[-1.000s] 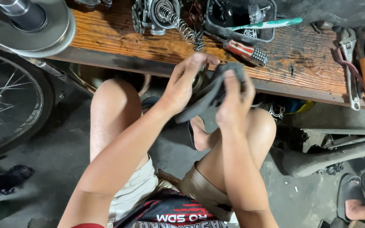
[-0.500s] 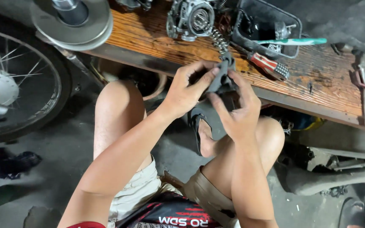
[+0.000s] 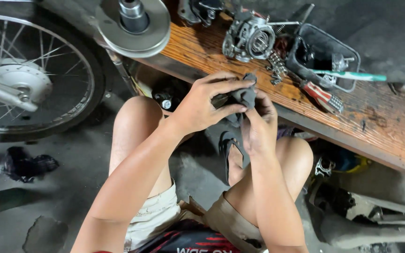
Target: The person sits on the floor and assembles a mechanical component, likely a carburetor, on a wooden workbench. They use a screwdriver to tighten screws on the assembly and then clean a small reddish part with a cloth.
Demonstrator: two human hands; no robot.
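My left hand (image 3: 206,104) and my right hand (image 3: 258,125) meet in front of the wooden bench (image 3: 380,122), both closed around a dark grey rag (image 3: 245,95). The rag is bunched between the fingers and seems wrapped over a small dark part that I cannot make out. The hands hover above my bare knees, just short of the bench edge. On the bench right behind them sits a metal engine part (image 3: 248,38) with a coil spring (image 3: 275,65) beside it.
A large metal pulley disc (image 3: 133,24) rests at the bench's left end. A black tray (image 3: 323,55), a green-handled toothbrush (image 3: 350,75) and a red-handled wire brush (image 3: 322,97) lie to the right. A spoked wheel (image 3: 29,79) stands at left; a dark rag (image 3: 23,164) lies on the floor.
The view has shifted so the bench sits further right. My hands have bunched the rag from a spread-out piece into a tight wad held closer to the bench edge.
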